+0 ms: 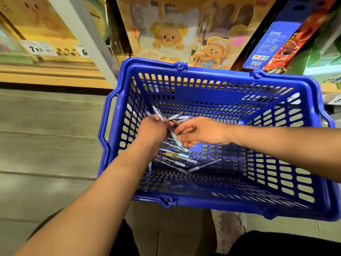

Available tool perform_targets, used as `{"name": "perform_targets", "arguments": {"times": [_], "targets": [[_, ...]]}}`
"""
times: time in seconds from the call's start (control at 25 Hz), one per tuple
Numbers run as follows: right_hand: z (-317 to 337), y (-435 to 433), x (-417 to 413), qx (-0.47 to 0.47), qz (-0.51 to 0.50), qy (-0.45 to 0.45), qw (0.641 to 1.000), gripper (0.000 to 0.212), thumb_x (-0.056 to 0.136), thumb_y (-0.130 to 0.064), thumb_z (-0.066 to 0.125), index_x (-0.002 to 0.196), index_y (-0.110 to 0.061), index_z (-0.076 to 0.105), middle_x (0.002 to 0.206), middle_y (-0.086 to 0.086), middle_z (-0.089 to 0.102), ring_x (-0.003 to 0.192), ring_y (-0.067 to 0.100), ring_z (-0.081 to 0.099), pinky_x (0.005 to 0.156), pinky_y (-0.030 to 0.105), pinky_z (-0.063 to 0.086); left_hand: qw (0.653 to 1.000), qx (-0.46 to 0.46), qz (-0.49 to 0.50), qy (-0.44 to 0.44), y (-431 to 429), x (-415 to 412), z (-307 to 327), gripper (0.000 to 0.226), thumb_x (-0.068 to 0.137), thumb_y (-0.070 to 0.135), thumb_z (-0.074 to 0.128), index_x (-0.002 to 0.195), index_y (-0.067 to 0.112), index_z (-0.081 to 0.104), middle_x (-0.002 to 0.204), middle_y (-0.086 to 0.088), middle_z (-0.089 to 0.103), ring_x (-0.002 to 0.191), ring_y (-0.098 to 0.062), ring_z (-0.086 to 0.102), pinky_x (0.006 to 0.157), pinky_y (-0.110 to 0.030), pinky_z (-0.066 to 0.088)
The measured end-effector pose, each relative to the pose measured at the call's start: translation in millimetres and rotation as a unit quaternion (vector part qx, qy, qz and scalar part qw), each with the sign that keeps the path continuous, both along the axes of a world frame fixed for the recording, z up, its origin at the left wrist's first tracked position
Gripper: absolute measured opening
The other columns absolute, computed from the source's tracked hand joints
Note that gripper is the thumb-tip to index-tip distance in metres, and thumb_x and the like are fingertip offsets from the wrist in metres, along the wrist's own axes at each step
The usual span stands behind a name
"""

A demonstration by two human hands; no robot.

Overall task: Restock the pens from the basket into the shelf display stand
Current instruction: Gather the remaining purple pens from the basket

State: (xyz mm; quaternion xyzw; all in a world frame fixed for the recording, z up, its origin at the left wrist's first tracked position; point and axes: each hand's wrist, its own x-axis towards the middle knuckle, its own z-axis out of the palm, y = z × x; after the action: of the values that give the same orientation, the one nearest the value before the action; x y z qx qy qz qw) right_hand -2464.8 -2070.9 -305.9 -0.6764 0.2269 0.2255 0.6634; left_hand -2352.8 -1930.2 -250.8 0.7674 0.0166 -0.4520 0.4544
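Blue basket (221, 76) holds loose pens (175, 159) on its floor | grip of my left hand (153, 126) curls round a bunch (159, 115) | grip of my right hand (201, 132) pinches one pen (176, 124) | risk: the crowded bunch may slip and pens drop back.

Basket (203, 203) is sitting before shelf (55, 74), boxes (166, 34) standing behind it. Pens (175, 159) are lying along basket's left side. Left hand (153, 130) and right hand (201, 132) are meeting above them.
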Motion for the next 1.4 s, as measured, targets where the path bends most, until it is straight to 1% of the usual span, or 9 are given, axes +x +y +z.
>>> {"name": "perform_targets", "arguments": {"times": [0.12,0.2,0.44,0.72,0.88,0.96,1.08,1.28,1.4], "targets": [[-29,-2,6,-0.203,0.035,0.067,0.976,0.013,0.095,-0.029,0.069,0.105,-0.021,0.073,0.088,-0.011,0.073,0.085,0.007,0.071,0.080,0.022,0.054,0.999,-0.008,0.030,-0.019,1,15,4,0.015,0.105,0.012,0.045,0.103,0.006,0.059,0.086,-0.010,0.065,0.078,-0.026,0.066,0.084,-0.047,0.058],[-53,8,3,-0.383,0.148,0.102,0.906,0.019,0.098,-0.029,0.064,0.112,-0.018,0.070,0.101,-0.003,0.071,0.094,0.016,0.068,0.084,0.026,0.054,0.999,-0.026,0.045,0.013,1,20,8,0.014,0.103,0.012,0.042,0.101,0.010,0.056,0.077,-0.008,0.058,0.065,-0.023,0.061,0.065,-0.040,0.056],[-77,32,-1,-0.519,0.274,0.117,0.801,0.019,0.095,0.004,0.052,0.103,-0.009,0.063,0.090,0.010,0.061,0.069,0.028,0.060,0.055,0.032,0.047,0.995,-0.034,0.083,0.042,7,26,1,0.009,0.102,0.011,0.046,0.096,0.008,0.052,0.057,-0.001,0.047,0.044,-0.014,0.039,0.046,-0.028,0.035],[-62,3,-2,-0.431,0.297,0.136,0.841,0.021,0.092,-0.027,0.061,0.085,-0.009,0.071,0.068,0.000,0.062,0.054,0.015,0.057,0.049,0.026,0.051,0.990,-0.031,0.105,0.089,4,29,-1,0.025,0.107,0.011,0.044,0.130,0.002,0.045,0.091,-0.013,0.067,0.066,-0.021,0.063,0.064,-0.035,0.056],[-37,-2,3,-0.264,0.087,0.082,0.957,0.008,0.082,-0.033,0.074,0.088,-0.028,0.075,0.078,-0.013,0.074,0.071,0.001,0.067,0.064,0.018,0.052,0.996,0.018,0.072,0.051,1,27,-13,0.025,0.108,0.014,0.042,0.127,0.003,0.052,0.090,-0.011,0.062,0.074,-0.024,0.058,0.073,-0.041,0.055],[-21,1,9,-0.186,0.019,0.026,0.982,0.007,0.082,-0.031,0.076,0.088,-0.030,0.076,0.080,-0.012,0.075,0.069,-0.004,0.065,0.066,0.017,0.054,0.997,0.029,0.054,0.047,0,25,-17,0.023,0.109,0.021,0.043,0.120,0.005,0.055,0.094,-0.011,0.058,0.083,-0.027,0.054,0.078,-0.044,0.051],[-5,12,17,-0.172,0.009,-0.038,0.984,0.008,0.084,-0.025,0.076,0.090,-0.030,0.074,0.085,-0.008,0.075,0.072,-0.003,0.064,0.073,0.014,0.056,0.994,-0.003,0.040,0.097,-2,22,-15,0.016,0.111,0.024,0.039,0.108,0.012,0.050,0.096,-0.010,0.059,0.086,-0.028,0.057,0.073,-0.042,0.049],[-16,16,24,-0.089,-0.040,-0.058,0.994,0.004,0.087,-0.029,0.077,0.091,-0.027,0.077,0.083,-0.008,0.077,0.077,0.005,0.072,0.073,0.018,0.058,0.990,-0.050,0.111,0.069,-5,24,-17,0.038,0.110,0.016,0.038,0.147,0.007,0.036,0.076,-0.003,0.058,0.066,-0.018,0.058,0.069,-0.036,0.050],[-49,16,20,-0.253,0.102,0.044,0.961,0.015,0.094,-0.033,0.069,0.105,-0.023,0.072,0.090,-0.012,0.072,0.090,0.009,0.069,0.074,0.015,0.050,0.991,-0.039,0.122,0.039,-5,27,-13,0.021,0.106,0.014,0.039,0.122,0.005,0.049,0.065,-0.002,0.053,0.057,-0.016,0.053,0.064,-0.033,0.045]]}}
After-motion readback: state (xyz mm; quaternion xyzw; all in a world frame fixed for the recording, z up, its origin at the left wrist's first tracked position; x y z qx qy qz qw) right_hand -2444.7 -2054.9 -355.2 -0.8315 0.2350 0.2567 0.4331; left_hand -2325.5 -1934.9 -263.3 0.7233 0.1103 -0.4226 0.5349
